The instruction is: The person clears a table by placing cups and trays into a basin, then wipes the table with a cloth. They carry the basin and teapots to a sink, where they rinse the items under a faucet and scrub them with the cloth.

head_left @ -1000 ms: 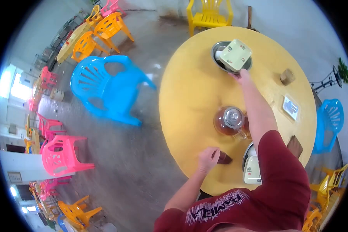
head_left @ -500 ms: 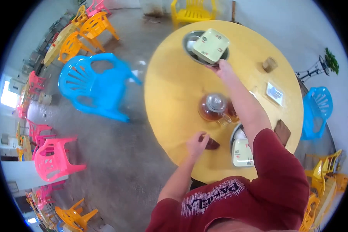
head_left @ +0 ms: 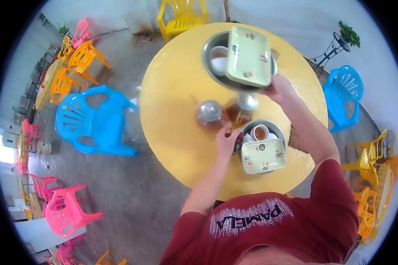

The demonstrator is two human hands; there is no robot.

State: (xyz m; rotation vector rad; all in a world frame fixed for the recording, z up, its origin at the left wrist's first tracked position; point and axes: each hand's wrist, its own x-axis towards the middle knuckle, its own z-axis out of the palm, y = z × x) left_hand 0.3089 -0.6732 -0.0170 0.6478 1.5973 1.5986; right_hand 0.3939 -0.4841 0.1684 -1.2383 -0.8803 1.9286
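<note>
My right hand (head_left: 278,90) grips the near rim of a metal bowl (head_left: 206,59), which appears raised above the table. In it lie a pale green rectangular plate (head_left: 250,55) with printed motifs and white cups (head_left: 219,66). My left hand (head_left: 227,140) has its fingers pinched at a small dark reddish thing (head_left: 239,140), whose kind I cannot make out. Right beside it is a second metal bowl (head_left: 280,129) with a similar plate (head_left: 264,157) and a cup of brown liquid (head_left: 260,132). Two glass teapots (head_left: 211,117) (head_left: 244,108) with brown liquid stand beyond my left hand.
Everything stands on a round yellow table (head_left: 172,92). A blue chair (head_left: 99,121) is on the left, another blue chair (head_left: 344,95) on the right, and a yellow chair (head_left: 181,20) behind. Pink chairs (head_left: 70,210) stand farther left. A plant stand (head_left: 336,46) is at the back right.
My right hand has brought its bowl nearer and to the right. My left hand has moved up beside the second bowl with the dark thing. The view has shifted.
</note>
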